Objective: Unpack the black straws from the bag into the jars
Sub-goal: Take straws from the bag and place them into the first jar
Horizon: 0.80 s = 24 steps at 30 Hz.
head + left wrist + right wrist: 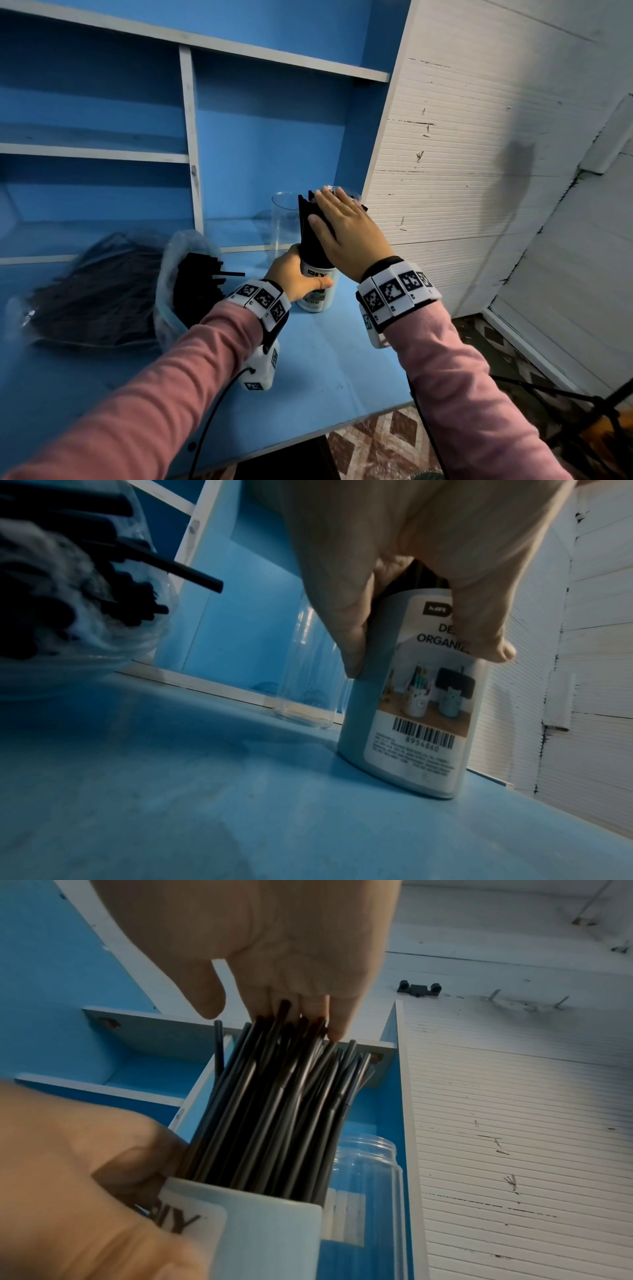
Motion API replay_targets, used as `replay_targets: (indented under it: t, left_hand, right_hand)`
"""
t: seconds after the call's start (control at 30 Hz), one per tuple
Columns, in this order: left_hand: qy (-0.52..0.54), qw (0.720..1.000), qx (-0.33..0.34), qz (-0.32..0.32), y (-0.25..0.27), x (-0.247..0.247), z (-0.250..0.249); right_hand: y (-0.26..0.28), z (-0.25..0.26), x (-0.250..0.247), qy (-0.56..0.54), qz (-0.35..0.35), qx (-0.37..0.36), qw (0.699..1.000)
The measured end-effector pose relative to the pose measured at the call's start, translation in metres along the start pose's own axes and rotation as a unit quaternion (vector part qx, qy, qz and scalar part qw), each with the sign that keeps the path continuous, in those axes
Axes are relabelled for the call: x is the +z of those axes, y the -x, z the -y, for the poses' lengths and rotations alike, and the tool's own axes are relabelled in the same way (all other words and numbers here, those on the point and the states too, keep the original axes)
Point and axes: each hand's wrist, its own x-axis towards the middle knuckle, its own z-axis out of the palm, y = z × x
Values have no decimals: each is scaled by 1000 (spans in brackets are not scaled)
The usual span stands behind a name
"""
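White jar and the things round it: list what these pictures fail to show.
- White jar: how deep the straws reach inside; its opaque wall hides that in all views.
- Straw tips: covered by the right hand in the head view.
- Left hand: fingers behind the jar unseen.
- Clear jar: partly behind hands and straws; contents uncertain.
- Bags: blurred in the head view; straw count unreadable.
- Jar label: top text covered by the thumb in the left wrist view.
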Motion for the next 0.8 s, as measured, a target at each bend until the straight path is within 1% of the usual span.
replay_targets:
  t: [0.03, 0.17, 0.3, 0.33, 0.4, 0.47, 0.53, 0.57, 0.63, 0.73, 0.8]
  left_hand:
    - [-2, 1000, 3, -1, 0, 0, 0]
    - [6, 1000, 0, -1, -2, 3, 1]
    - [20, 999, 4, 35, -5, -1, 6]
    - [5, 999, 2, 41, -4, -6, 8]
    - [-28, 999, -2, 39, 0, -14, 5]
    - [-25, 1000, 11, 7, 6, -33, 5]
    - [-7, 998, 42, -42, 12, -59, 3]
    - [0, 996, 57, -67, 15, -72, 2]
    - [11, 990, 82, -116, 23, -101, -1]
    - [-21, 979, 97, -176, 32, -136, 5]
    - [-47, 974, 87, -204, 37, -152, 15]
  right_hand:
    - [1, -1, 2, 5, 5, -3, 1000]
    - [2, -3, 5, -16, -20, -5, 1000]
    - [3, 1, 1, -51, -36, 7, 998]
    - [3, 4, 0, -73, -57, -1, 996]
    - [6, 8, -6, -112, -123, -22, 986]
    - [8, 17, -10, -144, -186, -48, 971]
    - [9, 29, -11, -185, -209, -66, 958]
    - [10, 35, -9, -210, -204, -71, 954]
    - [10, 49, -1, -263, -166, -63, 948]
    - [8, 63, 24, -314, -73, -27, 946]
    - [5, 69, 44, -306, 4, -3, 952]
